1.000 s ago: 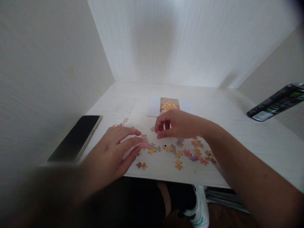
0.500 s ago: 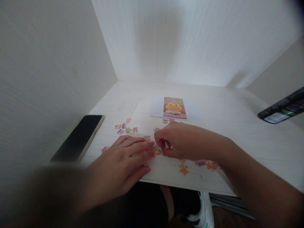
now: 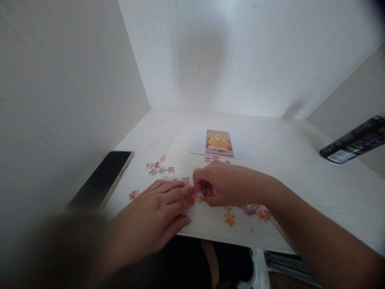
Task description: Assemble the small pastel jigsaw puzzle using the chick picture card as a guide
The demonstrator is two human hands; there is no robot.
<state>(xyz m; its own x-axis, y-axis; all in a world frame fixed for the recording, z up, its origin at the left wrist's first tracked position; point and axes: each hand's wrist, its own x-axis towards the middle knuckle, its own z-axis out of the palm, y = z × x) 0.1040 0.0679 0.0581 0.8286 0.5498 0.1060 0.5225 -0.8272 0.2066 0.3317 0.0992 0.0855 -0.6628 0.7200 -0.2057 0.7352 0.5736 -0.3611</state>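
My left hand [image 3: 162,200] lies palm down on the white table with its fingers stretched out, covering part of a group of puzzle pieces. Its fingertips almost meet my right hand [image 3: 219,182], which is closed in a pinch over the same group. A yellowish puzzle piece [image 3: 199,199] shows right at the right fingertips; most of what they pinch is hidden. Another puzzle piece [image 3: 185,180] peeks out above the left fingers. Nearer the table's front edge lies an orange puzzle piece [image 3: 230,219] with a dark dot.
Behind the hands lies a picture card [image 3: 219,143] of a yellow character on white paper. Loose purple and green pieces [image 3: 157,165] are at left, more pieces [image 3: 251,210] beside the right forearm. A phone [image 3: 100,178] lies at left; a dark can [image 3: 353,140] is at right.
The view has tilted slightly, so the table sits a little lower in the picture. Both hands stay at the same group of pieces, the right fingers slightly closer to the left fingertips.
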